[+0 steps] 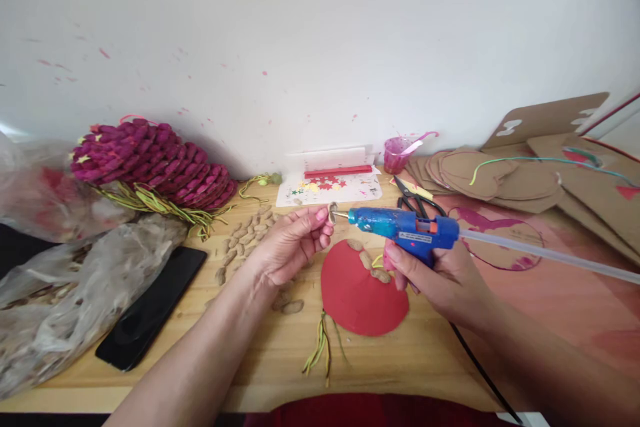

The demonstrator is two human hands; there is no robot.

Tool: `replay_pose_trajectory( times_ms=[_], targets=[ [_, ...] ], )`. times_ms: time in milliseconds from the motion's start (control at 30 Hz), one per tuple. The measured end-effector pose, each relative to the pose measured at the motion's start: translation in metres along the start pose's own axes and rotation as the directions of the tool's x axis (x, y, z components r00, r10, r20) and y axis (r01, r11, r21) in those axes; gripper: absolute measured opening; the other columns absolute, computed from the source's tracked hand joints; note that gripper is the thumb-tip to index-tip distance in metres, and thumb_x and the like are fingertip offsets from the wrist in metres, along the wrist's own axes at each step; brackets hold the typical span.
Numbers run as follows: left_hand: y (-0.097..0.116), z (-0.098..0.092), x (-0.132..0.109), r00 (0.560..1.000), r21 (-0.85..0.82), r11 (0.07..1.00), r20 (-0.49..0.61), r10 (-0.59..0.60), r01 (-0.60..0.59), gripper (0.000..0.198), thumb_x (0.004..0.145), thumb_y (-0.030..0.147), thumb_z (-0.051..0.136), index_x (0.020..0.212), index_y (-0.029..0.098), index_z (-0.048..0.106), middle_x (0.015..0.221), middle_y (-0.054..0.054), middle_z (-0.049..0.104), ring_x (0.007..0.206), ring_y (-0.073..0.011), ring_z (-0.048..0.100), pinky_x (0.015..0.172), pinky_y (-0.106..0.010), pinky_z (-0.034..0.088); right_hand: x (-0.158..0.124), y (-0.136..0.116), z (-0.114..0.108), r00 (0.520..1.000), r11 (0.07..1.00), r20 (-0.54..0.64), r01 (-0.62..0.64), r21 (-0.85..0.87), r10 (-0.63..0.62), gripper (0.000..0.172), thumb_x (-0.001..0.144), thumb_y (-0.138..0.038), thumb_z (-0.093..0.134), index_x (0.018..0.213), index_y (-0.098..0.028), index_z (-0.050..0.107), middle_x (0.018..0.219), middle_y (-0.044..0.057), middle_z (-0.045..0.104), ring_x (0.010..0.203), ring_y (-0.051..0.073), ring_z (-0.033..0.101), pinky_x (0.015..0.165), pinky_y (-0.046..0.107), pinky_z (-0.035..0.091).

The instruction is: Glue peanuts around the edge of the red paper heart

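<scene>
Yellow-green strands [320,347] lie nearest me, just below the red paper disc [361,293] on the table [250,360]. I see my right hand [440,277] wrapped around the glue gun [405,230], whose nozzle touches a peanut shell [332,213] (small, pale). My left hand [290,247] pinches the shell in its fingertips, above the disc's far-left edge.

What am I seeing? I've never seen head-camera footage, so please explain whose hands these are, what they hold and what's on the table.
One picture, from a camera on the person's head, looks down at their own bare hands. The left hand pinches what seems a peanut shell piece at the nozzle of a blue glue gun, gripped by the right hand. On the table lie a red paper shape, peanuts, scissors, a black phone, cardboard cutouts and a magenta craft piece.
</scene>
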State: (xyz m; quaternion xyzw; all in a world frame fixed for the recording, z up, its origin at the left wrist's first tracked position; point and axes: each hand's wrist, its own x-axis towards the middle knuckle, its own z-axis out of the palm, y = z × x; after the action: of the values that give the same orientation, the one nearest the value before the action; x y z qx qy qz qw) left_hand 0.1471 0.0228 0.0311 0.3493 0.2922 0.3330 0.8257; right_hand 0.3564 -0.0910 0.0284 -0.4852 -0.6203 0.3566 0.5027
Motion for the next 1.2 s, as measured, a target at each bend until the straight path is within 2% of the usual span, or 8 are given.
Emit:
replay_pose_trajectory(
  times_ms=[267, 500, 633, 733, 833, 967, 1067, 1200],
  targets=[
    [0.0, -0.001, 0.0, 1.0, -0.023, 1.0, 0.015, -0.014, 0.014, 0.031, 0.067, 0.027, 0.095, 0.077, 0.011, 0.071, 0.071, -0.003, 0.069, 0.061, -0.0076, 0.061, 0.057, -0.016, 0.053, 0.002, -0.004, 0.001, 1.0, 1.0, -0.028, 0.012, 0.004, -0.012, 0.02, 0.1, -0.024, 0.059, 0.08, -0.022, 0.06, 0.063, -0.005, 0.062, 0.053, 0.008, 0.058, 0.049, 0.018, 0.046],
    [0.005, -0.002, 0.0, 0.998, -0.03, 0.999, -0.056, 0.032, -0.034, 0.035, 0.061, 0.027, 0.098, 0.08, 0.012, 0.072, 0.071, -0.001, 0.069, 0.063, -0.0068, 0.062, 0.059, -0.015, 0.054, 0.003, -0.004, 0.0, 0.998, 0.999, -0.058, -0.026, -0.024, 0.025, 0.019, 0.099, -0.03, 0.062, 0.081, -0.024, 0.06, 0.063, -0.005, 0.062, 0.053, 0.009, 0.059, 0.051, 0.021, 0.047],
    [0.009, -0.004, 0.0, 0.987, 0.12, 0.989, -0.123, 0.103, -0.088, 0.037, 0.058, 0.031, 0.098, 0.08, 0.012, 0.074, 0.068, 0.0, 0.068, 0.06, -0.0063, 0.06, 0.058, -0.016, 0.052, 0.003, -0.004, 0.0, 0.994, 0.996, -0.062, -0.088, 0.023, 0.089, 0.028, 0.098, -0.038, 0.063, 0.076, -0.022, 0.061, 0.062, -0.002, 0.061, 0.052, 0.01, 0.058, 0.049, 0.022, 0.045],
    [0.009, -0.007, 0.0, 0.97, 0.323, 0.937, -0.156, 0.188, -0.13, 0.036, 0.06, 0.033, 0.096, 0.083, 0.013, 0.077, 0.073, -0.001, 0.072, 0.062, -0.0063, 0.062, 0.059, -0.015, 0.051, 0.005, -0.004, 0.0, 0.965, 0.96, -0.084, -0.231, 0.158, 0.247, 0.033, 0.095, -0.048, 0.066, 0.078, -0.02, 0.064, 0.065, 0.0, 0.064, 0.047, 0.01, 0.058, 0.041, 0.022, 0.041],
    [0.005, -0.006, -0.003, 0.951, 0.625, 0.766, -0.123, 0.284, -0.148, 0.028, 0.066, 0.03, 0.092, 0.087, 0.016, 0.079, 0.082, -0.003, 0.077, 0.07, -0.0096, 0.066, 0.064, -0.019, 0.052, 0.008, -0.001, 0.0, 0.917, 0.884, -0.11, -0.331, 0.331, 0.385, 0.037, 0.088, -0.054, 0.073, 0.081, -0.019, 0.064, 0.074, 0.001, 0.066, 0.047, 0.011, 0.061, 0.038, 0.022, 0.04],
    [-0.004, 0.001, -0.01, 0.923, 0.938, 0.313, 0.018, 0.385, -0.149, 0.015, 0.078, 0.023, 0.078, 0.092, 0.018, 0.078, 0.085, -0.003, 0.078, 0.073, -0.0148, 0.069, 0.07, -0.027, 0.055, 0.012, 0.005, 0.003, 0.886, 0.814, -0.086, -0.376, 0.443, 0.456, 0.037, 0.085, -0.054, 0.076, 0.086, -0.02, 0.062, 0.076, 0.001, 0.065, 0.052, 0.013, 0.064, 0.038, 0.021, 0.043],
    [-0.013, 0.004, -0.014, 0.89, 0.979, 0.015, 0.178, 0.419, -0.203, 0.017, 0.081, 0.015, 0.07, 0.096, 0.02, 0.077, 0.09, -0.003, 0.078, 0.081, -0.0179, 0.071, 0.077, -0.031, 0.055, 0.012, 0.006, 0.007, 0.88, 0.802, -0.071, -0.391, 0.451, 0.469, 0.037, 0.084, -0.053, 0.078, 0.087, -0.02, 0.061, 0.074, 0.0, 0.064, 0.058, 0.014, 0.066, 0.042, 0.021, 0.047],
    [-0.021, 0.004, -0.013, 0.871, 0.95, -0.204, 0.301, 0.389, -0.237, 0.014, 0.085, 0.013, 0.068, 0.096, 0.019, 0.074, 0.092, -0.005, 0.077, 0.087, -0.022, 0.071, 0.079, -0.035, 0.054, 0.01, 0.005, 0.013, 0.855, 0.744, -0.029, -0.433, 0.51, 0.517, 0.036, 0.085, -0.053, 0.076, 0.085, -0.02, 0.061, 0.075, 0.0, 0.064, 0.068, 0.016, 0.07, 0.049, 0.022, 0.053]
  ],
)
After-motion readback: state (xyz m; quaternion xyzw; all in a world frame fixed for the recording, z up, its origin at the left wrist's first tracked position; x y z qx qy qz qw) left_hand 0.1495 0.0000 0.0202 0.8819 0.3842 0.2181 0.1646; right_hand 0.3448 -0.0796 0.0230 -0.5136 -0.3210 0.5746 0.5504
